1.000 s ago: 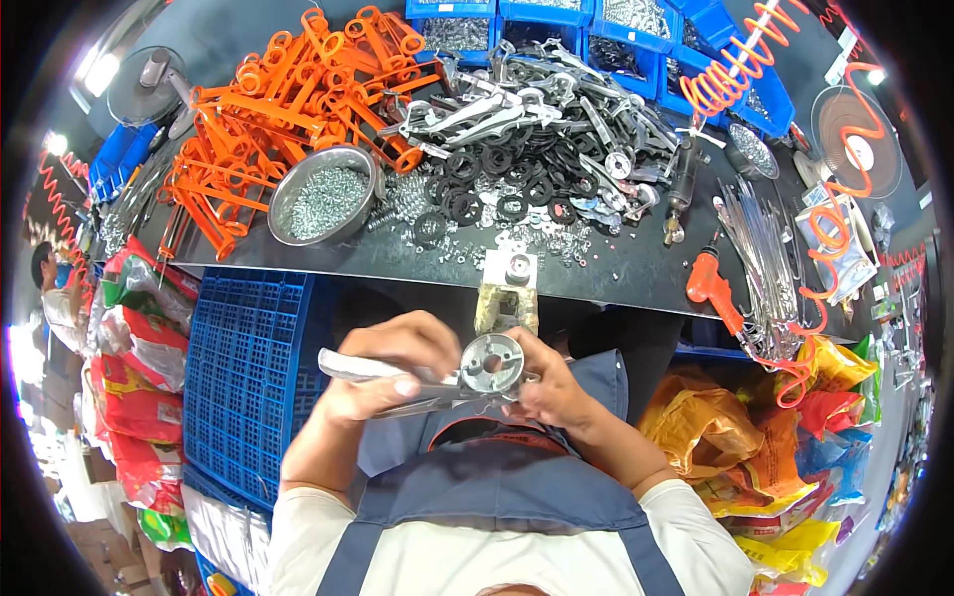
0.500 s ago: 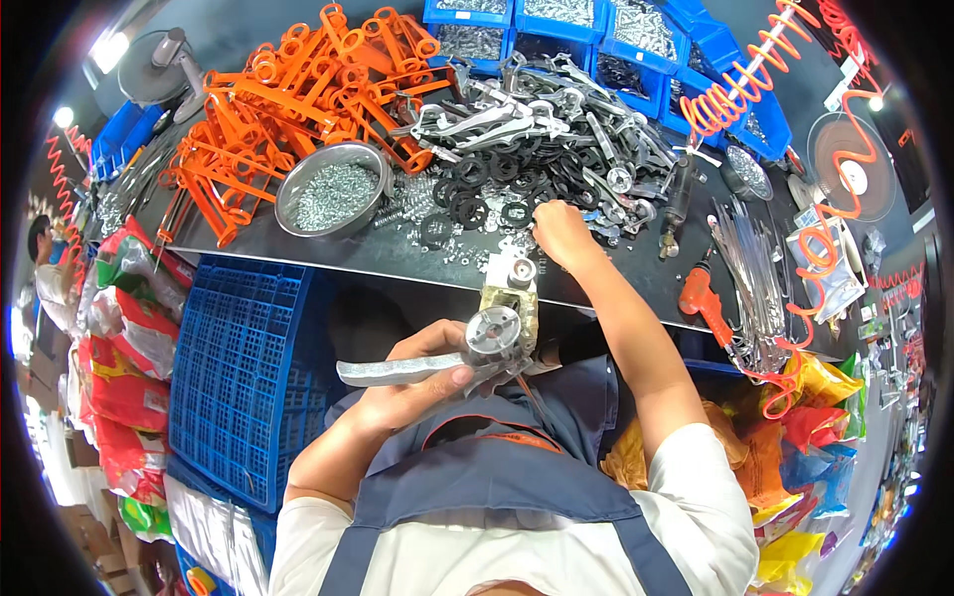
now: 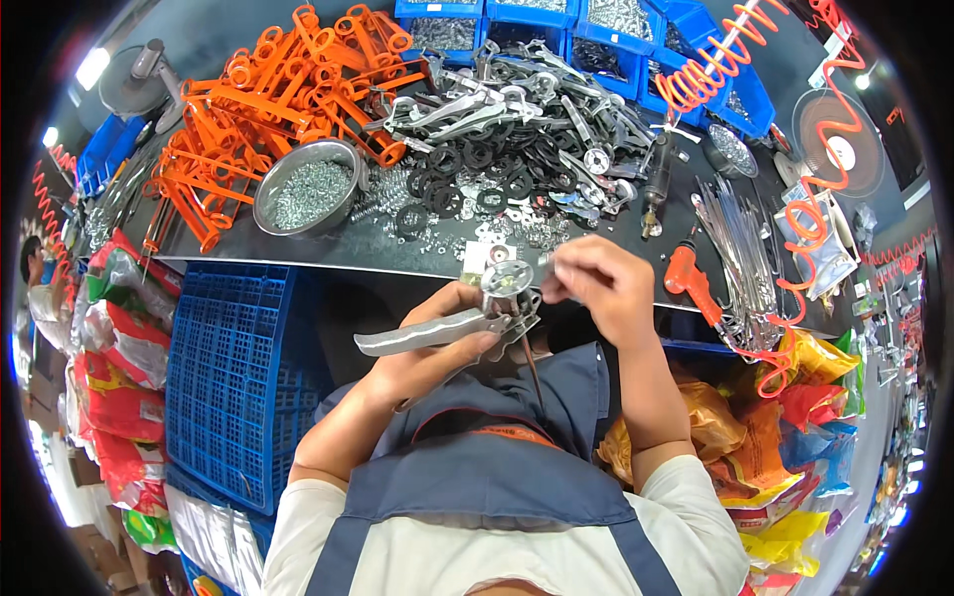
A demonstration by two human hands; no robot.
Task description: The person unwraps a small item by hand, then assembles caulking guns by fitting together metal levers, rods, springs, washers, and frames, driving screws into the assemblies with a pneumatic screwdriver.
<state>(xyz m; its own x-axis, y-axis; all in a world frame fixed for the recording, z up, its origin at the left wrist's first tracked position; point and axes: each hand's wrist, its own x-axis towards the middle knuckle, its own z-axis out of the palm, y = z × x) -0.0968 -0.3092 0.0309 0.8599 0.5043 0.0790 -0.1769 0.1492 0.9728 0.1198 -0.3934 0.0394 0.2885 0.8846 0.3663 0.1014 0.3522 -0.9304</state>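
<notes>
My left hand [image 3: 437, 343] grips a silver metal lever part [image 3: 417, 333] with a round toothed wheel [image 3: 507, 278] at its top, held over my lap just below the bench edge. My right hand [image 3: 596, 288] is beside the wheel on its right, fingers pinched on a small metal piece that is too small to identify. A thin rod hangs down from the assembly [image 3: 532, 368]. On the dark bench [image 3: 328, 248] lie a heap of silver levers [image 3: 497, 94], black rubber rings [image 3: 477, 174] and loose washers [image 3: 527, 228].
A pile of orange plastic handles [image 3: 268, 99] and a steel bowl of screws [image 3: 308, 189] sit on the bench's left. Blue bins [image 3: 556, 20] line the back. An orange coiled hose [image 3: 815, 209] hangs on the right. A blue crate [image 3: 238, 368] stands at my left; coloured bags [image 3: 785, 417] lie to the right.
My right hand reached out to the washers on the bench, then came back to the wheel of the lever part with a small piece pinched. My left hand kept holding the part.
</notes>
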